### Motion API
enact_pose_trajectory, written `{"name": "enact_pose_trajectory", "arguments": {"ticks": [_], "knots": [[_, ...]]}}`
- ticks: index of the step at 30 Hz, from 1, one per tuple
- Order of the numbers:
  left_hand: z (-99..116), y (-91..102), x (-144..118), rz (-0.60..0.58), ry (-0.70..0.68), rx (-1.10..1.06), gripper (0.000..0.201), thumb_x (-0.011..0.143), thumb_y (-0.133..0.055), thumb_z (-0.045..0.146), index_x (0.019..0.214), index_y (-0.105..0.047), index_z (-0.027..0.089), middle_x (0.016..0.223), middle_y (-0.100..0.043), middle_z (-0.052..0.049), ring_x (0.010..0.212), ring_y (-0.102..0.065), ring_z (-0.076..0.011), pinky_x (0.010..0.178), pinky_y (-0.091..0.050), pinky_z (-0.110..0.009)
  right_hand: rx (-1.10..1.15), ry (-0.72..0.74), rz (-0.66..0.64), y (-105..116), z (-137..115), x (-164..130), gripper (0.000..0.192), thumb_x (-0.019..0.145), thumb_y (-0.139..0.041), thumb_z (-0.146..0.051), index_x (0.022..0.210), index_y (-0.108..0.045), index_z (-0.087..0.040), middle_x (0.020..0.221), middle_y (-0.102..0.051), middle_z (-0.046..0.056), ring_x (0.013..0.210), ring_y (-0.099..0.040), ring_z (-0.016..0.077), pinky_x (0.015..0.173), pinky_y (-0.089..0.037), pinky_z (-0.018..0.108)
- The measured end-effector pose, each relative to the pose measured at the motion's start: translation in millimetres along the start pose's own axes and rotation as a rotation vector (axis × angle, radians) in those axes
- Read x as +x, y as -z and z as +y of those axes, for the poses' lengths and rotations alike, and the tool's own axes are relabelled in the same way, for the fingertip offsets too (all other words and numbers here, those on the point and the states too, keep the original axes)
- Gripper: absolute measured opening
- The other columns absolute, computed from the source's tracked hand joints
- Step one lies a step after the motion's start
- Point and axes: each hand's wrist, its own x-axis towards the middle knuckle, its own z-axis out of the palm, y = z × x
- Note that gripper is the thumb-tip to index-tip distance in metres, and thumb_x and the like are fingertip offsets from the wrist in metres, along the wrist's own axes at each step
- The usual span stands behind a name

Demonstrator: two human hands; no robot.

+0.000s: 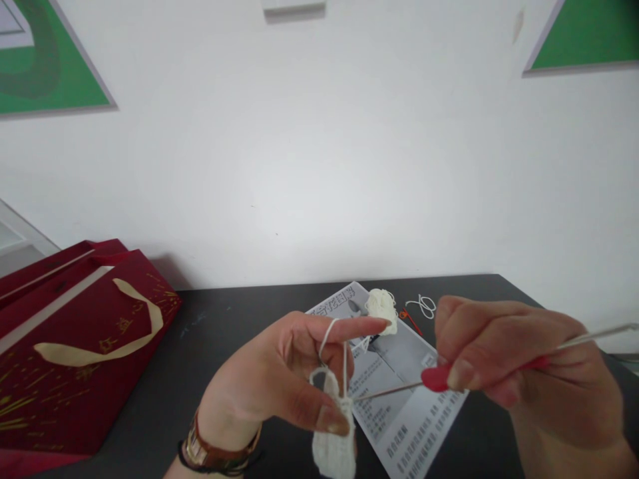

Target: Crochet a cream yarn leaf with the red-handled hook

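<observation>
My left hand pinches a small piece of white crochet work between thumb and fingers. A strand of white yarn loops over its raised index finger and runs down to the top of the piece. In my right hand is a crochet hook with a red grip and metal shafts at both ends. The hook's left tip meets the upper edge of the crochet work, by the yarn strand. Whether the tip sits inside a stitch is too small to tell.
On the dark table lies a printed sheet under a ball of white yarn. An orange-red small tool and a loose yarn end are beside it. Red gift bags stand left, against the white wall.
</observation>
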Motion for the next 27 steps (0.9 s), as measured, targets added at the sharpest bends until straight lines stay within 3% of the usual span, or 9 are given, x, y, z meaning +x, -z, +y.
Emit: {"name": "enact_pose_trajectory", "arguments": {"ticks": [6,10,14,18,21,27], "knots": [[-1,0.7,4,-0.025,0.046,-0.019,0.064,0.056,-0.083,0.018,0.118,-0.068,0.020,0.063,-0.057,0.000,0.055,-0.044,-0.0100,0.057,-0.035,-0.023,-0.025,0.017,-0.044,5,-1,1,0.008,0.081,-0.070,-0.027,0.085,-0.078,-0.027,0.065,-0.070,0.004,0.055,-0.059,0.0152,0.047,-0.045,0.027],[-5,1.9,5,-0.050,0.011,-0.016,0.059,0.060,-0.081,0.017,0.117,-0.069,0.022,0.067,-0.063,-0.001,0.057,-0.049,-0.0116,0.061,-0.040,-0.025,0.148,-0.071,-0.017,6,10,4,0.013,0.081,-0.069,-0.034,0.081,-0.077,-0.024,0.063,-0.069,0.005,0.051,-0.059,0.0149,0.047,-0.048,0.027],[-4,1.3,3,0.118,-0.131,0.196,0.048,0.067,-0.078,0.013,0.112,-0.072,0.027,0.077,-0.069,-0.003,0.069,-0.058,-0.0162,0.070,-0.044,-0.029,0.463,-0.385,0.218,-3,28,12,0.014,0.076,-0.074,-0.032,0.071,-0.075,-0.018,0.052,-0.064,0.002,0.039,-0.051,0.0096,0.034,-0.041,0.018],[1,-4.5,4,0.363,-0.297,0.431,0.044,0.073,-0.074,0.014,0.114,-0.070,0.031,0.077,-0.070,-0.003,0.076,-0.060,-0.0200,0.078,-0.044,-0.034,0.702,-0.620,0.361,-18,41,18,0.016,0.072,-0.077,-0.029,0.069,-0.072,-0.014,0.046,-0.058,-0.003,0.037,-0.049,0.0048,0.036,-0.044,0.012],[2,-7.7,8,0.450,-0.361,0.495,0.046,0.074,-0.073,0.013,0.115,-0.069,0.035,0.072,-0.068,0.000,0.073,-0.058,-0.0176,0.081,-0.043,-0.034,0.783,-0.663,0.438,-29,42,18,0.015,0.073,-0.077,-0.027,0.074,-0.073,-0.013,0.051,-0.060,-0.003,0.040,-0.050,0.0027,0.040,-0.046,0.010],[-8,-9.6,17,0.448,-0.333,0.360,0.044,0.074,-0.075,0.014,0.113,-0.070,0.035,0.073,-0.069,0.002,0.067,-0.056,-0.0131,0.078,-0.045,-0.029,0.714,-0.587,0.530,-45,36,12,0.019,0.076,-0.075,-0.031,0.078,-0.073,-0.013,0.057,-0.065,-0.001,0.047,-0.055,0.0051,0.051,-0.052,0.014]]}}
